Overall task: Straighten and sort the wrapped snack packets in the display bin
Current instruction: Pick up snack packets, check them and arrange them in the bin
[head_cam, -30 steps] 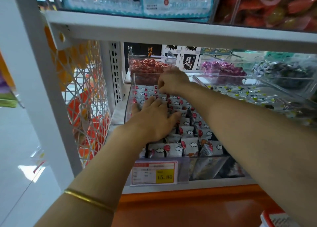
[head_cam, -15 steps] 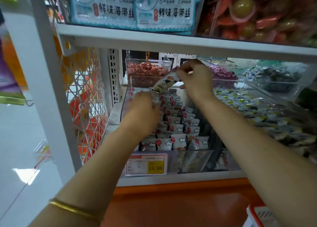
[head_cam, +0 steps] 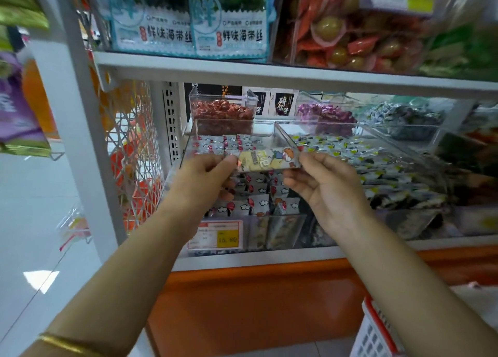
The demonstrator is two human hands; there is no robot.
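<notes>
One wrapped snack packet (head_cam: 268, 159), yellowish with a cartoon print, is held level above the clear display bin (head_cam: 277, 224). My left hand (head_cam: 202, 180) pinches its left end and my right hand (head_cam: 327, 186) pinches its right end. Below it, several white packets with cloud and red marks (head_cam: 258, 203) stand in rows inside the bin; my hands hide part of them.
A neighbouring clear bin (head_cam: 398, 154) of yellow-and-dark packets lies to the right. Bins of red (head_cam: 222, 110) and purple sweets (head_cam: 326, 112) stand behind. A white shelf (head_cam: 269, 73) runs close overhead. A price tag (head_cam: 217, 234) hangs in front. A red-and-white basket (head_cam: 377, 332) sits at lower right.
My hands rose out of the packet rows. The right hand lifted one packet from the back of the bin, the left hand took its other end, and both drew it toward me.
</notes>
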